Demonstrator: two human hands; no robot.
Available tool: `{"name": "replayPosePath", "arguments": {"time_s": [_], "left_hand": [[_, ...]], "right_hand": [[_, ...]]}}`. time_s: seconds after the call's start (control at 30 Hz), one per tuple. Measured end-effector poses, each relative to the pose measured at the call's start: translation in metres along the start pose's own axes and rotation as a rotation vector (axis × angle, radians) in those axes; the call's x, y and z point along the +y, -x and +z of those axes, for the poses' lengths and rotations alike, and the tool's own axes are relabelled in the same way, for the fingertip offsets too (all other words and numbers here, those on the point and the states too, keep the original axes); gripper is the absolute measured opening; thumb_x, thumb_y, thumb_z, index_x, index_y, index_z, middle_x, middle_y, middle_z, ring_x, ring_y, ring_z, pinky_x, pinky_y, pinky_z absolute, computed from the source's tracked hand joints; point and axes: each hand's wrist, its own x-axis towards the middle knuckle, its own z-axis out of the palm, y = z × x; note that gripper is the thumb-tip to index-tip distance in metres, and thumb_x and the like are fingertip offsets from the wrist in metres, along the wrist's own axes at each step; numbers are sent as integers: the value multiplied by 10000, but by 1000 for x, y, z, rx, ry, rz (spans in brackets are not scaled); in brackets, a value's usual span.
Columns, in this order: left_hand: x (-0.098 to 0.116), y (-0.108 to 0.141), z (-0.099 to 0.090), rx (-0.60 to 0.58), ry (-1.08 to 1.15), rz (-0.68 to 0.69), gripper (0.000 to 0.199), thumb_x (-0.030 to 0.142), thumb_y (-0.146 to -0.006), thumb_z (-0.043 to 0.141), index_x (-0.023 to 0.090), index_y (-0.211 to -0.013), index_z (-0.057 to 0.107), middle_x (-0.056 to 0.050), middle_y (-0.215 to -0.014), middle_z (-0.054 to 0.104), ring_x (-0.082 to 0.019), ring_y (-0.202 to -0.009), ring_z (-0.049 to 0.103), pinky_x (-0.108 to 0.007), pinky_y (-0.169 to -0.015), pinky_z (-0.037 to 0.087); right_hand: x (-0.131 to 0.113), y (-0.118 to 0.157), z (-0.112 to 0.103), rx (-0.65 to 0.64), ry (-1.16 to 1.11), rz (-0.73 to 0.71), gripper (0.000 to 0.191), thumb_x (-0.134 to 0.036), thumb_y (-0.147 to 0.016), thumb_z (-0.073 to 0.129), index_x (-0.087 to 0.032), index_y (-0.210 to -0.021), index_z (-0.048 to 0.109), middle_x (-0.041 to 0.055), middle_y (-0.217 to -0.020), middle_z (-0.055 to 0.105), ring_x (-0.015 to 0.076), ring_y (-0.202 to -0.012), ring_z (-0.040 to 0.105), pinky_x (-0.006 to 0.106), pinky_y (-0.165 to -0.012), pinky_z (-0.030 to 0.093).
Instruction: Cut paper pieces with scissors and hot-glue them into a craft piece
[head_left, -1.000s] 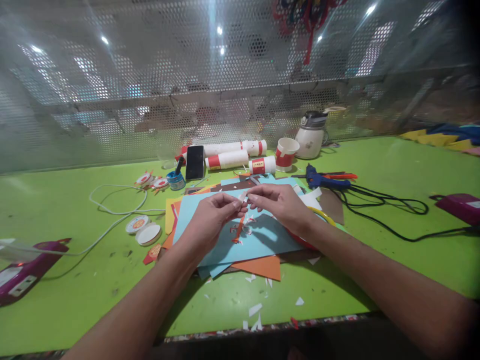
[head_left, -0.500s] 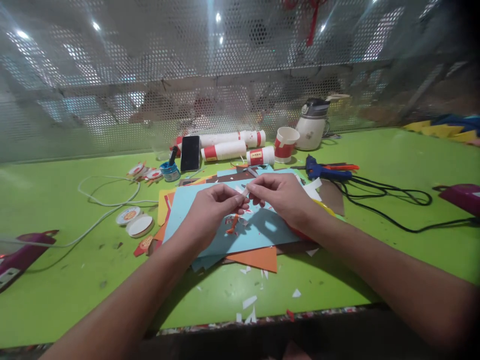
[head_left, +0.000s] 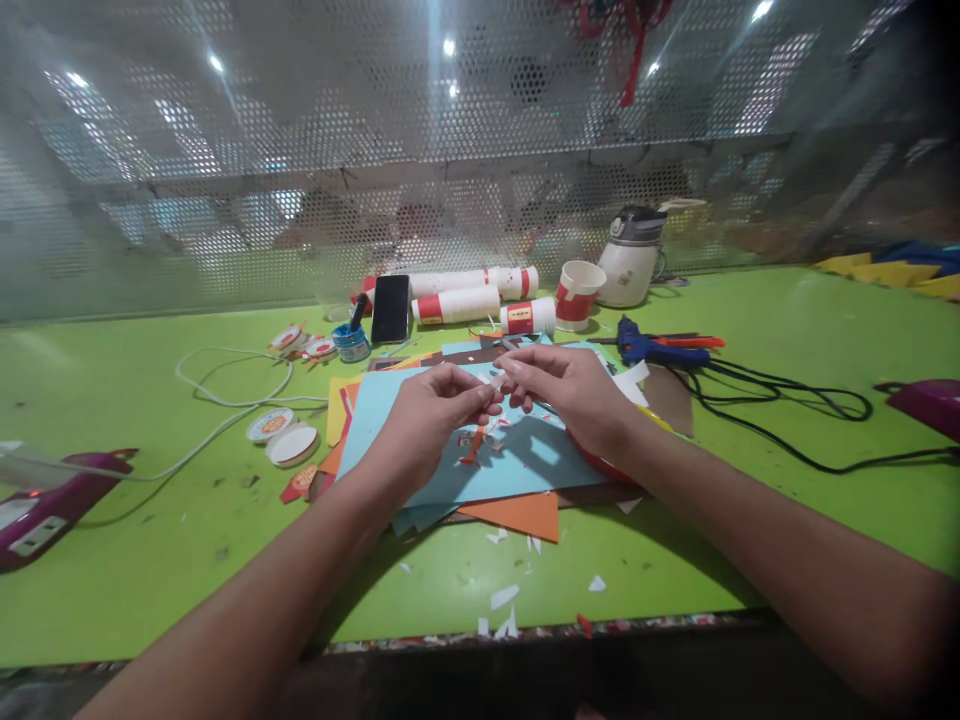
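My left hand (head_left: 442, 410) and my right hand (head_left: 574, 390) meet above a stack of coloured paper. Between their fingertips is a small white piece of paper (head_left: 497, 381), pinched from both sides; its exact shape is too small to tell. Light blue paper (head_left: 420, 490) lies on top of the stack, with an orange sheet (head_left: 525, 515) sticking out below. On the blue sheet, just under my fingers, rest a small orange paper piece (head_left: 473, 446) and several red and white scraps. Something red and yellow lies partly hidden beneath my right hand.
Behind the paper stand a phone (head_left: 391, 308), a blue jar (head_left: 352, 343), stacked paper cups (head_left: 457, 305), a single cup (head_left: 579, 292) and a white jug (head_left: 628, 262). A blue glue gun (head_left: 652, 345) with a black cord lies right. White scraps (head_left: 505, 598) litter the front edge.
The view has shifted slightly, so the table's things appear a little further right. Both hands still pinch the small white paper, and the fingers of my right hand have moved slightly.
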Motion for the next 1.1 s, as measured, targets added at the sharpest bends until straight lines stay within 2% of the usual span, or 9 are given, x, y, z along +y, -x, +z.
{"name": "replayPosePath", "arguments": {"time_s": [0.13, 0.23, 0.37, 0.53, 0.73, 0.97, 1.1], "left_hand": [[-1, 0, 0, -35, 5, 22, 187, 192, -627, 782, 132, -637, 606, -21, -605, 666, -134, -625, 637, -271, -651, 480], [-2, 0, -1, -38, 9, 22, 187, 190, -632, 781, 130, -650, 606, -28, -610, 676, -139, -630, 645, -278, -657, 489], [-2, 0, 0, -38, 24, -8, 210, 184, -625, 793, 129, -648, 591, -35, -618, 682, -148, -641, 656, -272, -638, 491], [-1, 1, 2, -50, 57, -44, 259, 172, -569, 828, 139, -689, 601, -16, -619, 680, -147, -618, 661, -266, -621, 485], [-4, -1, -1, -117, 34, -73, 184, 199, -614, 813, 135, -685, 656, -15, -649, 671, -124, -651, 640, -234, -617, 454], [-9, -2, -4, -176, 4, -89, 183, 251, -661, 796, 135, -718, 666, -6, -633, 629, -66, -524, 521, -185, -458, 349], [-10, -2, -4, -200, -22, -119, 200, 277, -665, 793, 140, -738, 667, -12, -656, 624, -66, -484, 492, -197, -426, 360]], "right_hand": [[0, -2, -5, -87, -19, 32, 125, -271, -748, 669, -150, -754, 702, -4, -639, 641, 110, -567, 543, 274, -563, 451], [2, -3, -6, -82, -41, 40, 129, -252, -723, 684, -141, -785, 707, -12, -617, 635, 105, -556, 535, 271, -559, 438], [3, -3, -6, -69, -72, 39, 92, -238, -709, 693, -148, -725, 690, -35, -558, 594, 92, -518, 500, 261, -526, 412], [2, -5, -10, -119, -91, 44, 83, -230, -712, 687, -148, -702, 690, -31, -546, 608, 91, -503, 516, 260, -510, 430], [2, -5, -13, -153, -78, 39, 83, -225, -742, 668, -148, -752, 698, -28, -566, 620, 93, -511, 526, 264, -515, 429], [-2, -4, -15, -198, -6, 17, 66, -187, -725, 653, -140, -697, 689, -32, -552, 608, 93, -513, 528, 246, -496, 402], [-3, -5, -17, -211, 39, 15, 68, -172, -718, 645, -134, -690, 694, -33, -539, 597, 93, -505, 518, 239, -489, 390]]}}
